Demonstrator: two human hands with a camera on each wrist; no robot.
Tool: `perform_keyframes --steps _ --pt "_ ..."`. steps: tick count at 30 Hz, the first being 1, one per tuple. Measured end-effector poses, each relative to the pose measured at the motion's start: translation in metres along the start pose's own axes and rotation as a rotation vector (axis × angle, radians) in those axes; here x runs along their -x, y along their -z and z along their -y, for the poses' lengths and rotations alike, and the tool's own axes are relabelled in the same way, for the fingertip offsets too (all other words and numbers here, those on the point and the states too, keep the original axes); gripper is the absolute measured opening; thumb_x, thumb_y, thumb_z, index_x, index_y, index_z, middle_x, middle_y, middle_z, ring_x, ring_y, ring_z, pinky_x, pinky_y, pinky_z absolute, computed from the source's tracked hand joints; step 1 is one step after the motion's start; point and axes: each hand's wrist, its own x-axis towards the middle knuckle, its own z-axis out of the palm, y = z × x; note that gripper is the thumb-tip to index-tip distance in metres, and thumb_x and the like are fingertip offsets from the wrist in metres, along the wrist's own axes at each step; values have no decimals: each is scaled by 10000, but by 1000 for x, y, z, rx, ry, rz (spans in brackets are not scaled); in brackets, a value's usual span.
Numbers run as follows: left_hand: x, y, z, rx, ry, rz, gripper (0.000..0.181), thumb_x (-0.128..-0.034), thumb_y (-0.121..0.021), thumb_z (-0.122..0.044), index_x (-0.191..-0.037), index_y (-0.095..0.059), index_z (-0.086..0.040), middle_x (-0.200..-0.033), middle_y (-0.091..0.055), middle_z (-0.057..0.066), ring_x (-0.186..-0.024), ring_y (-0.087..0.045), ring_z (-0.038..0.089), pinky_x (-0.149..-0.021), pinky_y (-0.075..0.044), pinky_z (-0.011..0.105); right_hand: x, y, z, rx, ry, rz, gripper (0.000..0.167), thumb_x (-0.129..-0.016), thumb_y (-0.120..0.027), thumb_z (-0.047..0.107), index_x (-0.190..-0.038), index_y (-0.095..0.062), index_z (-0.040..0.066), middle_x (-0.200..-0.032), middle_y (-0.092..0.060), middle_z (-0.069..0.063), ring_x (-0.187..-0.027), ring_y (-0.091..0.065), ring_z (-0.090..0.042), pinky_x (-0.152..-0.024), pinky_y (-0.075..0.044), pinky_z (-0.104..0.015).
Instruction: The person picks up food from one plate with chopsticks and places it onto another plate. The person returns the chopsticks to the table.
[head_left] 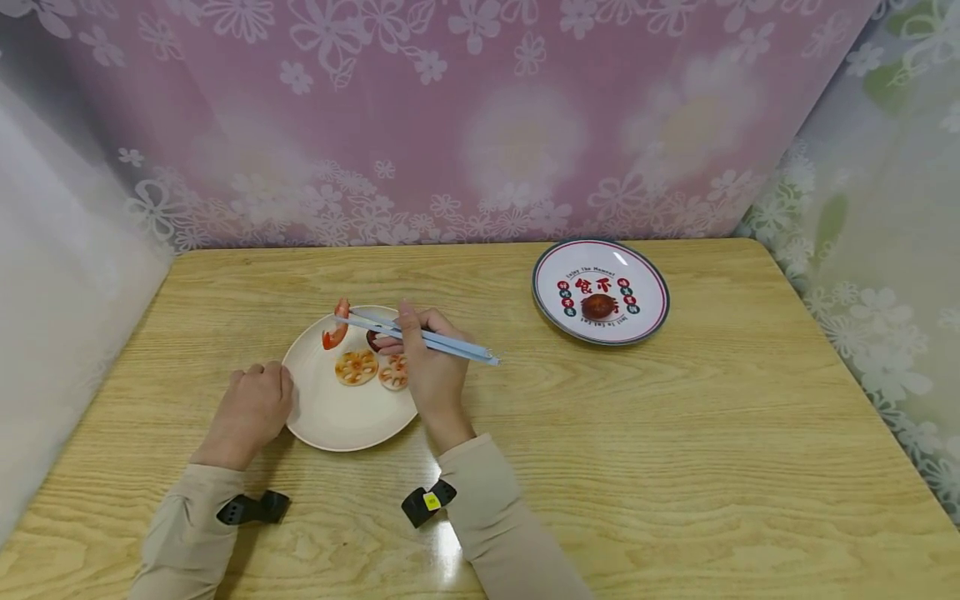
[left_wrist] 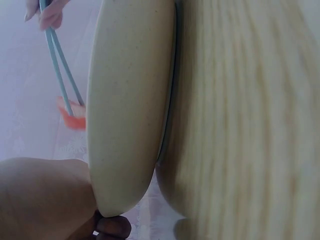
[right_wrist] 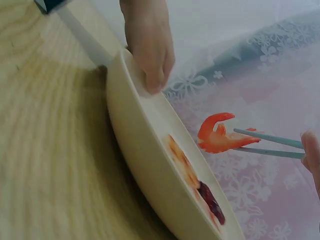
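Two plates stand on one table: the cream plate and, beyond it to the right and well apart, the patterned plate. Two hands are at work around the cream plate.

The left hand is at the cream plate's left rim. Its fingers are bent, the thumb side over the edge and fingertips showing below it in the left wrist view, so the rim is gripped between them.

The right hand is over the cream plate's right side, clamped on one pair of chopsticks, two sticks in all, with the thumb pressed along them. Their far ends stand slightly apart, with one shrimp pinched between them. The shrimp is in the air over the far left part of the cream plate, clear of its surface.

On the cream plate lie two lotus slices side by side, right of its middle; the right one is partly hidden by the right hand. One dark piece lies just beyond them on the same plate, also partly covered. One mushroom sits on the patterned plate, to the right of the cream plate.
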Motion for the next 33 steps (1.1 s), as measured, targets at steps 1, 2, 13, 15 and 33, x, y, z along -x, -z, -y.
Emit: perform_keyframes --steps 1,2,13,15,33 --pt "0 0 0 -2 1 0 358 -1009 -292 -93 -937 -524 170 -884 -564 341 -906 -548 495 -856 -382 579 2 -2 -1 -6 -21 -4 336 -982 -566 116 -815 -616 -171 -703 -650 -311 -574 -666 -418 -505 -561 -421" --pt "0 0 0 -4 0 -2 357 -1008 -293 -93 -933 -525 168 -882 -565 340 -904 -549 495 -850 -383 577 4 -4 -3 -8 -41 -10 346 -983 -566 124 -813 -613 -173 -712 -648 -319 -579 -666 -422 -506 -561 -423" --pt "-1 2 -1 -14 -2 -9 360 -1008 -295 -99 -935 -529 165 -888 -567 344 -914 -549 501 -840 -381 567 13 -9 -16 -52 -116 -47 381 -979 -580 160 -811 -597 -181 -770 -659 -325 -594 -665 -439 -519 -569 -357" --pt "-1 1 -1 -14 3 -2 359 -1009 -297 -101 -943 -528 166 -896 -568 345 -922 -547 499 -842 -381 566 14 -10 -17 -68 -146 -51 375 -976 -585 154 -815 -599 -184 -781 -656 -333 -605 -661 -458 -531 -572 -356" --pt "1 -1 0 -7 -13 -48 339 -1000 -311 -85 -878 -520 153 -837 -559 339 -871 -546 507 -803 -381 566 15 -3 -24 -114 -261 -23 363 -954 -620 142 -861 -579 -206 -807 -627 -384 -654 -653 -497 -581 -576 -415"
